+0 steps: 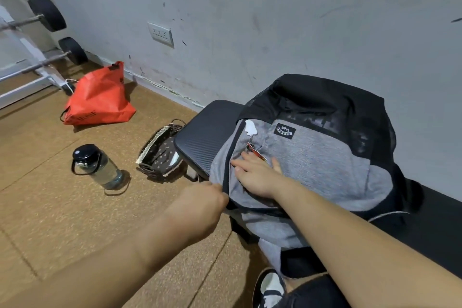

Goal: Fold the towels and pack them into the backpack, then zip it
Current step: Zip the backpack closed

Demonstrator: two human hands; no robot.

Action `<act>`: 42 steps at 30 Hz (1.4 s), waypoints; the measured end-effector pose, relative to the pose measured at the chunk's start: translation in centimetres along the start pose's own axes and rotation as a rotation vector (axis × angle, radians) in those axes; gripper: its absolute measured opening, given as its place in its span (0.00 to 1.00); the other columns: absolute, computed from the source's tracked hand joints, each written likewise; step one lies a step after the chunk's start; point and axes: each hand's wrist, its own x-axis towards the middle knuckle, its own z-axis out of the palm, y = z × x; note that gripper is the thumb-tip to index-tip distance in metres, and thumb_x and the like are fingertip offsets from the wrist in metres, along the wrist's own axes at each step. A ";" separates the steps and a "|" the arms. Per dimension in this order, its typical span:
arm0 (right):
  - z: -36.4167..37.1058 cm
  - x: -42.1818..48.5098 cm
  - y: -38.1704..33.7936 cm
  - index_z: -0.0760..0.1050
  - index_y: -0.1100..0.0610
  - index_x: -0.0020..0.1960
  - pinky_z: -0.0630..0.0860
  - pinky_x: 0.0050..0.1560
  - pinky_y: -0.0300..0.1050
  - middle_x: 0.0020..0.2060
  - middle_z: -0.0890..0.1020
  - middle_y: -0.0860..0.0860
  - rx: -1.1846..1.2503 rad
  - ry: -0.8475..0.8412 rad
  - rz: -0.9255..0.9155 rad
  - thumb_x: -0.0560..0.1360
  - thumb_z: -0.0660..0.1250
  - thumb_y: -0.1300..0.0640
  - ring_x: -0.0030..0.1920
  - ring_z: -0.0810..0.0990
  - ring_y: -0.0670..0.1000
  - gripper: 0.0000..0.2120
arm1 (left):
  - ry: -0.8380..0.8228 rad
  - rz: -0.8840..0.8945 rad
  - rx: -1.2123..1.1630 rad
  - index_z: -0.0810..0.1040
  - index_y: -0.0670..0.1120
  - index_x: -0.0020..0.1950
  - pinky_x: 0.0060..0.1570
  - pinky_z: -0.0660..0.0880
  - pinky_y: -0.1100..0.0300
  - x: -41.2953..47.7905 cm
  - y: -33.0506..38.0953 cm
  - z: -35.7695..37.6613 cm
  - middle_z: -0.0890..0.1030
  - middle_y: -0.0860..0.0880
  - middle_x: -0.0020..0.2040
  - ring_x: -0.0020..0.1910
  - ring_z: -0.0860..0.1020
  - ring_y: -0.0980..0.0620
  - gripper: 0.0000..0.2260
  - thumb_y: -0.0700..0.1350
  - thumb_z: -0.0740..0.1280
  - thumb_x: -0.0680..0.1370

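A grey and black backpack lies on a black padded bench against the wall. My right hand rests flat on its grey front, fingers spread, beside a white and red charm hanging from a zipper. At the bag's left edge my left hand has its fingers curled, pinching something at the black zipper line; the pinched part is hidden by the fingers. No towel shows outside the bag.
On the cork floor lie a clear water bottle with a black cap, a wicker basket with dark lining and a red bag. Barbells on a white rack stand far left. My shoe is below the bench.
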 end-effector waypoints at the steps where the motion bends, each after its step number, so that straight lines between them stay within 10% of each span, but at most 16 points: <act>1: -0.1 0.1 0.0 0.58 0.38 0.81 0.29 0.78 0.63 0.84 0.49 0.44 0.005 -0.019 0.001 0.86 0.46 0.45 0.83 0.43 0.44 0.24 | -0.006 -0.004 -0.009 0.78 0.48 0.53 0.37 0.67 0.52 -0.2 0.5 -0.1 0.78 0.48 0.49 0.48 0.78 0.45 0.07 0.41 0.60 0.81; 4: -0.6 -1.0 -0.3 0.71 0.40 0.75 0.46 0.82 0.62 0.78 0.69 0.43 0.163 0.109 -0.033 0.82 0.57 0.51 0.79 0.63 0.48 0.22 | 0.077 -0.108 -0.292 0.78 0.49 0.44 0.35 0.70 0.55 -0.5 0.3 -0.4 0.80 0.51 0.42 0.40 0.78 0.49 0.08 0.46 0.62 0.81; 8: 0.2 -5.6 -1.6 0.84 0.49 0.48 0.77 0.57 0.54 0.47 0.80 0.47 0.115 0.376 -0.264 0.68 0.65 0.58 0.54 0.79 0.54 0.13 | 0.199 -0.293 -0.746 0.85 0.47 0.39 0.36 0.77 0.57 -0.8 -0.3 -0.9 0.83 0.51 0.33 0.33 0.79 0.57 0.09 0.47 0.72 0.78; 19: 2.0 -8.9 -1.3 0.85 0.51 0.52 0.77 0.48 0.51 0.46 0.82 0.47 0.027 0.488 -0.327 0.81 0.67 0.47 0.52 0.79 0.50 0.11 | 0.148 -0.564 -1.388 0.84 0.39 0.44 0.38 0.81 0.51 -2.2 0.6 -2.1 0.83 0.45 0.37 0.37 0.81 0.50 0.13 0.44 0.66 0.81; 23: 2.3 -9.3 -1.4 0.85 0.53 0.49 0.78 0.47 0.52 0.43 0.82 0.49 0.059 0.539 -0.342 0.76 0.71 0.52 0.49 0.81 0.54 0.06 | 0.029 -0.709 -1.400 0.84 0.39 0.46 0.35 0.80 0.56 -1.2 1.2 -1.9 0.87 0.44 0.38 0.34 0.84 0.50 0.22 0.60 0.70 0.79; 33: 2.8 -9.8 0.1 0.77 0.55 0.36 0.71 0.36 0.47 0.37 0.74 0.50 -0.139 0.536 -0.523 0.65 0.68 0.62 0.42 0.76 0.58 0.03 | 0.058 -0.734 -1.268 0.76 0.43 0.37 0.23 0.59 0.64 2.2 2.1 -1.2 0.78 0.37 0.33 0.28 0.71 0.47 0.05 0.42 0.69 0.71; 36: 2.4 -10.7 0.4 0.73 0.55 0.34 0.63 0.36 0.43 0.35 0.73 0.50 -0.177 0.466 -0.589 0.62 0.67 0.63 0.40 0.74 0.56 0.05 | 0.112 -0.782 -1.267 0.77 0.41 0.36 0.23 0.60 0.65 2.2 1.0 -0.6 0.75 0.40 0.30 0.23 0.66 0.49 0.10 0.40 0.69 0.77; 42: 1.1 -13.8 5.5 0.78 0.53 0.36 0.77 0.43 0.54 0.39 0.77 0.45 -0.001 0.441 -0.442 0.67 0.70 0.63 0.46 0.75 0.50 0.06 | 0.329 -0.855 -1.123 0.79 0.42 0.37 0.35 0.75 0.55 1.5 -2.3 0.4 0.81 0.44 0.34 0.35 0.78 0.44 0.14 0.49 0.72 0.79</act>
